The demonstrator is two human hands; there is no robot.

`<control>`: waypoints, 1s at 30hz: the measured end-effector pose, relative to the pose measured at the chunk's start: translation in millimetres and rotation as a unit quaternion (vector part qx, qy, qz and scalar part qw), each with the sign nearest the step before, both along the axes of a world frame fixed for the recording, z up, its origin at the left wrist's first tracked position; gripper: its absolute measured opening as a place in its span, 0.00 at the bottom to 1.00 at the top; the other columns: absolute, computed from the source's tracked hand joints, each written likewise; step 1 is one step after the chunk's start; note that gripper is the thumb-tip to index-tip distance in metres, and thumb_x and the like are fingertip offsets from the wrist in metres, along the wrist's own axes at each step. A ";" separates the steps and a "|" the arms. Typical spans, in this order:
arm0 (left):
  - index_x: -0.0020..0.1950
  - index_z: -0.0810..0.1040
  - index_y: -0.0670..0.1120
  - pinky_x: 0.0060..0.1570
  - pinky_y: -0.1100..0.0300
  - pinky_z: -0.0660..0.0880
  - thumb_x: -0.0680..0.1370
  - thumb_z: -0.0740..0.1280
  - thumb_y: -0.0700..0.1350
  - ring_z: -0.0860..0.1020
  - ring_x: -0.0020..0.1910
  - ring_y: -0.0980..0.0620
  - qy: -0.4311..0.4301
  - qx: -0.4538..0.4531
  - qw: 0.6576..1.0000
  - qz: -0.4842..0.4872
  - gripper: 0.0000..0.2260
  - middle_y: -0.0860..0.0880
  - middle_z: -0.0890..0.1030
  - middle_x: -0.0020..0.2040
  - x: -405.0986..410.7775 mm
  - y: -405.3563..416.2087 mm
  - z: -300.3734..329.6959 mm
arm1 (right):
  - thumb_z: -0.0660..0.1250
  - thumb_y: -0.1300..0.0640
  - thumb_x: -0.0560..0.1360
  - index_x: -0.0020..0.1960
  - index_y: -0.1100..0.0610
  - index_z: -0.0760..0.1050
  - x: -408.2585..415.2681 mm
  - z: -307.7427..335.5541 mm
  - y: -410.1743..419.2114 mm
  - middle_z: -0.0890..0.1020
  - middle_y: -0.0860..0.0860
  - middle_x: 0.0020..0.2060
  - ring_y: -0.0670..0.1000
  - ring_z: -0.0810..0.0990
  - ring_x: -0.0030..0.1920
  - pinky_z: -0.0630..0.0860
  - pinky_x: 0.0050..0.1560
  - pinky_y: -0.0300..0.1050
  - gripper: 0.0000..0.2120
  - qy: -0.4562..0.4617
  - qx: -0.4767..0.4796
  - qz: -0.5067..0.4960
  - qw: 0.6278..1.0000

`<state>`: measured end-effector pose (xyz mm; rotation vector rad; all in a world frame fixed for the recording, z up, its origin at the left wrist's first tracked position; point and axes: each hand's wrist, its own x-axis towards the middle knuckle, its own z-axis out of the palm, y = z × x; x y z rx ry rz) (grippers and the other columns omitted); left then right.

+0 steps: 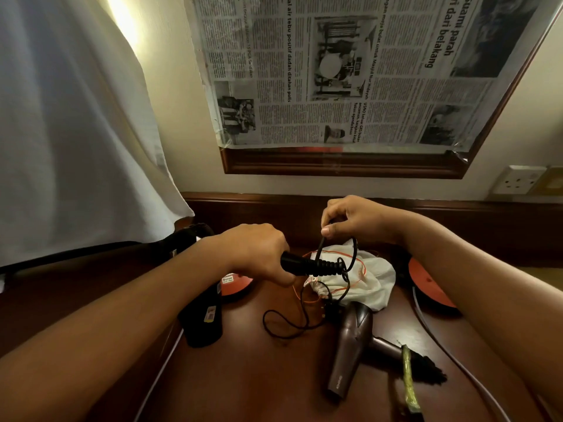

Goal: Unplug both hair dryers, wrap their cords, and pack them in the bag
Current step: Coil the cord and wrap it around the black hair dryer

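My left hand (259,251) grips the black hair dryer (207,312) by its handle, so it stays steady while I wind. My right hand (356,220) pinches the black cord (353,254) just above the coils already on the handle, keeping the loop taut. The white bag (365,278) lies just below my right hand, and the brown hair dryer (350,345) nearer me, its cord bundled.

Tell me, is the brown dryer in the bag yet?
Not yet. The brown dryer lies on its side on the table, beside the white bag, which is crumpled.
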<state>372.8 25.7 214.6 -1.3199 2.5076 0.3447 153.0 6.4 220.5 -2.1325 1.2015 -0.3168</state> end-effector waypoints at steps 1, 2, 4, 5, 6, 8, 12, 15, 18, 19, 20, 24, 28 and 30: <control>0.41 0.78 0.50 0.29 0.61 0.69 0.71 0.67 0.63 0.73 0.28 0.55 0.002 -0.001 1.000 -0.001 0.16 0.52 0.76 0.31 0.2 0.4 -0.3 | 0.69 0.58 0.75 0.43 0.55 0.80 -0.4 -0.4 -0.6 0.73 0.45 0.40 0.42 0.74 0.40 0.71 0.47 0.37 0.02 0.011 -0.004 -0.001 1.000; 0.42 0.78 0.50 0.30 0.60 0.69 0.72 0.67 0.63 0.72 0.28 0.56 0.003 -0.003 1.000 -0.001 0.17 0.52 0.75 0.31 0.1 0.8 -0.6 | 0.69 0.58 0.75 0.42 0.54 0.79 -1.2 -1.4 -0.7 0.73 0.45 0.40 0.43 0.74 0.41 0.71 0.47 0.37 0.03 0.021 -0.007 -0.003 1.000; 0.42 0.79 0.49 0.30 0.60 0.69 0.72 0.67 0.64 0.72 0.28 0.56 0.000 -0.008 1.000 -0.003 0.18 0.53 0.75 0.31 0.0 1.6 -1.2 | 0.69 0.57 0.75 0.42 0.52 0.79 -2.3 -3.7 -1.0 0.74 0.45 0.41 0.44 0.75 0.42 0.72 0.48 0.39 0.03 0.031 -0.012 -0.008 0.999; 0.42 0.79 0.49 0.30 0.61 0.68 0.72 0.67 0.64 0.71 0.28 0.56 -0.002 -0.011 1.000 -0.003 0.18 0.53 0.75 0.31 -0.6 1.8 -1.7 | 0.69 0.57 0.75 0.42 0.52 0.79 -2.1 -4.4 -0.8 0.74 0.45 0.41 0.45 0.75 0.42 0.74 0.48 0.41 0.03 0.033 -0.016 -0.010 0.999; 0.42 0.78 0.49 0.30 0.61 0.68 0.72 0.67 0.64 0.72 0.28 0.56 -0.004 -0.011 1.000 -0.003 0.18 0.53 0.75 0.31 -1.1 2.2 -2.6 | 0.69 0.57 0.75 0.43 0.52 0.79 -1.2 -4.7 -0.3 0.74 0.46 0.42 0.46 0.76 0.43 0.75 0.49 0.43 0.02 0.035 -0.021 -0.010 0.999; 0.43 0.79 0.48 0.29 0.62 0.67 0.72 0.67 0.63 0.71 0.28 0.56 -0.005 -0.009 1.000 0.002 0.18 0.53 0.75 0.32 -2.0 3.3 -5.4 | 0.69 0.57 0.75 0.44 0.53 0.79 1.8 -4.6 1.6 0.74 0.46 0.43 0.48 0.76 0.45 0.75 0.50 0.44 0.02 0.041 -0.036 -0.009 0.998; 0.43 0.80 0.48 0.29 0.60 0.68 0.70 0.68 0.64 0.73 0.29 0.54 -0.008 -0.014 1.000 0.023 0.19 0.52 0.76 0.33 -0.8 7.4 -15.7 | 0.69 0.56 0.75 0.43 0.51 0.78 7.7 -6.0 11.4 0.72 0.44 0.41 0.45 0.74 0.44 0.70 0.46 0.38 0.03 0.053 -0.080 -0.006 0.995; 0.44 0.80 0.50 0.31 0.57 0.71 0.69 0.68 0.65 0.76 0.33 0.52 -0.009 -0.018 0.999 0.032 0.19 0.51 0.78 0.36 -1.8 11.8 -24.0 | 0.69 0.57 0.75 0.44 0.54 0.79 12.2 -7.9 22.4 0.70 0.43 0.40 0.45 0.72 0.42 0.67 0.42 0.34 0.02 0.069 -0.131 0.003 0.989; 0.45 0.79 0.50 0.34 0.55 0.74 0.70 0.67 0.65 0.77 0.35 0.51 -0.005 -0.017 0.999 0.044 0.18 0.51 0.78 0.37 -1.5 16.2 -30.2 | 0.69 0.56 0.75 0.45 0.56 0.80 16.0 -10.5 33.3 0.68 0.42 0.38 0.43 0.70 0.39 0.64 0.39 0.31 0.04 0.082 -0.166 0.016 0.983; 0.45 0.79 0.50 0.35 0.55 0.75 0.70 0.67 0.65 0.77 0.36 0.51 -0.008 -0.016 0.999 0.049 0.18 0.51 0.77 0.37 -1.4 17.3 -31.7 | 0.69 0.56 0.75 0.45 0.56 0.81 17.0 -10.9 36.8 0.68 0.42 0.38 0.43 0.70 0.39 0.65 0.38 0.32 0.04 0.082 -0.173 0.019 0.981; 0.45 0.79 0.50 0.35 0.55 0.75 0.70 0.67 0.65 0.77 0.36 0.51 -0.011 -0.015 0.998 0.054 0.19 0.51 0.77 0.37 -1.3 18.1 -33.3 | 0.69 0.56 0.75 0.45 0.57 0.81 18.2 -11.3 40.1 0.68 0.42 0.37 0.44 0.71 0.39 0.67 0.39 0.34 0.05 0.083 -0.180 0.021 0.980; 0.36 0.73 0.53 0.34 0.57 0.73 0.71 0.67 0.66 0.77 0.35 0.52 -0.008 -0.022 0.998 0.064 0.17 0.52 0.77 0.35 -0.9 19.3 -37.4 | 0.69 0.55 0.75 0.47 0.57 0.82 24.4 -16.0 52.5 0.67 0.42 0.37 0.49 0.73 0.41 0.73 0.43 0.47 0.06 0.091 -0.191 0.027 0.977; 0.36 0.73 0.53 0.32 0.58 0.71 0.72 0.66 0.67 0.76 0.35 0.53 -0.013 -0.035 0.997 0.066 0.17 0.52 0.78 0.36 3.0 11.9 -44.0 | 0.66 0.53 0.76 0.47 0.55 0.81 29.7 -28.2 62.4 0.66 0.43 0.38 0.48 0.71 0.40 0.72 0.43 0.50 0.08 0.103 -0.197 0.001 0.975; 0.38 0.74 0.52 0.32 0.59 0.70 0.72 0.65 0.67 0.76 0.34 0.52 -0.014 -0.031 0.996 0.078 0.18 0.51 0.78 0.36 5.4 5.6 -47.4 | 0.64 0.54 0.77 0.48 0.57 0.82 31.7 -37.0 68.1 0.67 0.45 0.39 0.48 0.69 0.38 0.66 0.39 0.44 0.09 0.098 -0.218 -0.021 0.971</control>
